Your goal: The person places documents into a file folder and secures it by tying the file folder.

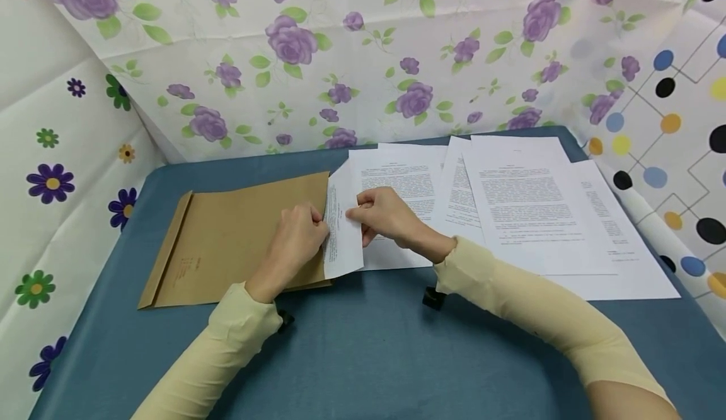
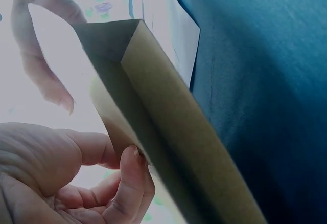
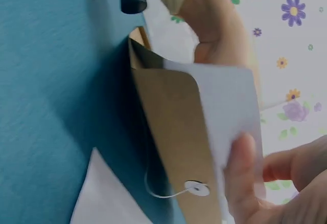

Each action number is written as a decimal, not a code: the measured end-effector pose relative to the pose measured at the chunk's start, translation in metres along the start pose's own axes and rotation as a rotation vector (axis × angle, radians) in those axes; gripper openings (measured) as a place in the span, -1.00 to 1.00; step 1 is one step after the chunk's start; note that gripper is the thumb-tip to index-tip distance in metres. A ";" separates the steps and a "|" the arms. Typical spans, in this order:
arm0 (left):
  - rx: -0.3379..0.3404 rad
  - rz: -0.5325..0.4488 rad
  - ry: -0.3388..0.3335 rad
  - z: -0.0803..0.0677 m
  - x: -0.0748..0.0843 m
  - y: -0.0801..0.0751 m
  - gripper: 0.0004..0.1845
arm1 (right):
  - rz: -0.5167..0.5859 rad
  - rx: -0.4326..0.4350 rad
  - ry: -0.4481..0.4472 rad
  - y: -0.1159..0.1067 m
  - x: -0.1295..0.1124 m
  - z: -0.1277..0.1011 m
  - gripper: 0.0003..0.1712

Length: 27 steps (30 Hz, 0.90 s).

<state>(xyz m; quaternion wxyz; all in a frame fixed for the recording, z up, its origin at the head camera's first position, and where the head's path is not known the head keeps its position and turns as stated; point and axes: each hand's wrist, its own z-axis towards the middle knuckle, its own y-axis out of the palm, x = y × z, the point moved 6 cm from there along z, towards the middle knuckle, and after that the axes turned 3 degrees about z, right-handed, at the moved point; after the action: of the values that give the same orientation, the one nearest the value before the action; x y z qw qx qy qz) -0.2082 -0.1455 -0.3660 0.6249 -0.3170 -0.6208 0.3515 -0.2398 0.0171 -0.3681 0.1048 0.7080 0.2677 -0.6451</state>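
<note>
A brown paper envelope (image 1: 244, 243) is on the left of the table, its mouth toward the right. My left hand (image 1: 297, 234) pinches the upper layer at that mouth between thumb and fingers, so the envelope gapes in the left wrist view. A printed sheet of paper (image 1: 343, 246) sticks out of the mouth; the rest of it is hidden inside. My right hand (image 1: 388, 215) pinches the sheet's outer edge. In the right wrist view the envelope's flap carries a white disc (image 3: 196, 187) with a string.
Several printed sheets (image 1: 527, 218) lie overlapping on the right of the blue-covered table (image 1: 363, 357). One printed page (image 1: 397, 180) lies just behind my right hand. Flower-patterned cloth (image 1: 351, 79) hangs behind the table, with dotted cloth (image 1: 675, 155) on the right.
</note>
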 end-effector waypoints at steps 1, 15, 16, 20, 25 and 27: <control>-0.003 0.002 -0.001 0.000 0.000 0.001 -0.86 | 0.013 -0.023 0.029 0.001 -0.001 0.001 -0.79; -0.049 0.035 0.002 -0.002 0.001 0.006 -0.58 | 0.150 -0.071 0.276 0.004 0.030 0.003 -0.80; -0.055 0.042 0.001 -0.002 0.001 0.006 -0.57 | 0.157 -0.049 0.269 0.004 0.032 0.003 -0.80; -0.065 0.041 0.001 -0.003 0.001 0.005 -0.57 | 0.208 -0.016 0.234 0.011 0.034 0.001 -0.73; -0.037 0.025 0.018 -0.004 0.004 0.000 -0.56 | 0.247 -0.049 0.219 0.026 0.033 0.002 -0.68; -0.034 0.024 0.021 -0.004 0.005 -0.001 -0.54 | 0.237 -0.080 0.228 0.029 0.033 0.005 -0.69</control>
<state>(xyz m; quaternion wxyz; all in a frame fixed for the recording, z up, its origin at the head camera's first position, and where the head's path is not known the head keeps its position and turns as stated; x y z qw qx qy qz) -0.2043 -0.1417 -0.3620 0.6217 -0.3385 -0.6163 0.3451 -0.2281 -0.0016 -0.4063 0.1774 0.7984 0.2177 -0.5326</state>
